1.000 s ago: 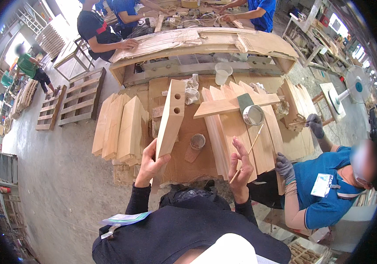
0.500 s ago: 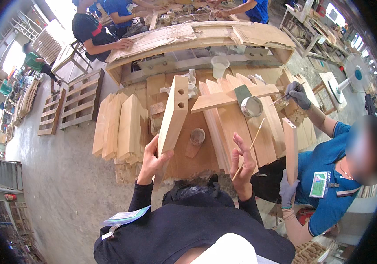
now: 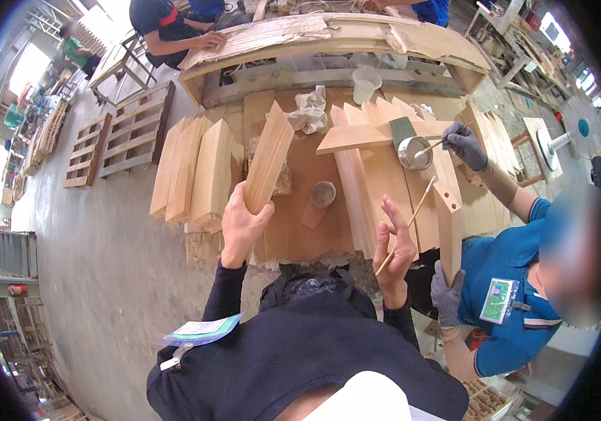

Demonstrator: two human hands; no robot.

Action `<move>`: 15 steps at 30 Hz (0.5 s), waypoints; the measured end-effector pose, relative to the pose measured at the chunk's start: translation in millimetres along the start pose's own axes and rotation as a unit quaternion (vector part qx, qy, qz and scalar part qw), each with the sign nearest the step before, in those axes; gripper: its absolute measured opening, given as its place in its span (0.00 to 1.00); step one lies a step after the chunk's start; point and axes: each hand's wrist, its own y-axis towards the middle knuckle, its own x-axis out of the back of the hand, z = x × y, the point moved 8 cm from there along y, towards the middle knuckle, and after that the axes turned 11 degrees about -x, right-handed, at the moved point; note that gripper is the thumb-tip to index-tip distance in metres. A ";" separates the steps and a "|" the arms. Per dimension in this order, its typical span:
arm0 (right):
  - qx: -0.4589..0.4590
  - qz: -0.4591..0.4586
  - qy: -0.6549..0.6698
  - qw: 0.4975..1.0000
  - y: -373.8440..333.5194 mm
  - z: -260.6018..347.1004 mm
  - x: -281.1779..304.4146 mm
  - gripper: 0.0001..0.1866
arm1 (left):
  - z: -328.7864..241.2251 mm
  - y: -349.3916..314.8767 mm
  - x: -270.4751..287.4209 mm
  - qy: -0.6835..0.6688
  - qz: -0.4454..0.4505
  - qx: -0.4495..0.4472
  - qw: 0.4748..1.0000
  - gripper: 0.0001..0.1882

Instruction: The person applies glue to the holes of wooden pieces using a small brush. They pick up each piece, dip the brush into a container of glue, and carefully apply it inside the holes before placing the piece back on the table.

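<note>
My left hand (image 3: pixel 243 219) is wrapped round the lower end of a pale wooden board (image 3: pixel 271 160), which stands tilted with its slanted tip pointing away from me. No holes show on the side of the board now facing up. A slim brush (image 3: pixel 423 198) with a wooden handle rests in my right hand (image 3: pixel 395 249), between thumb and fingers, with its tip pointing away. Ahead of that hand lies a stack of wooden boards (image 3: pixel 384 189). Between my hands, a small cup (image 3: pixel 323 194) stands on brown cardboard (image 3: pixel 290 235).
To the right, a co-worker's gloved hand (image 3: pixel 465 146) dips a brush into a white cup (image 3: pixel 415 153) on a crosswise board (image 3: pixel 349 138); their other glove (image 3: pixel 446 291) grips a board with holes. More boards (image 3: pixel 209 175) lie left. Beyond stand a plastic cup (image 3: pixel 365 85) and a workbench (image 3: pixel 272 49).
My left hand has turned the board, so its two holes no longer show. The brush stays in my right hand. The co-worker's brush has moved to the white cup, and their board has tilted.
</note>
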 end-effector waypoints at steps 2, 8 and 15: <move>0.003 0.000 -0.006 1.000 -2.0 0.0 0.1 0.17 | 4.2 -1.4 0.3 0.019 0.004 0.009 1.000 0.32; -0.004 0.005 -0.005 1.000 -5.1 -1.5 -1.0 0.17 | 10.4 -5.5 1.2 0.012 -0.004 0.012 1.000 0.33; -0.023 0.029 0.005 0.999 -7.3 3.3 -4.0 0.18 | 14.9 -7.3 2.6 -0.009 -0.008 0.019 1.000 0.33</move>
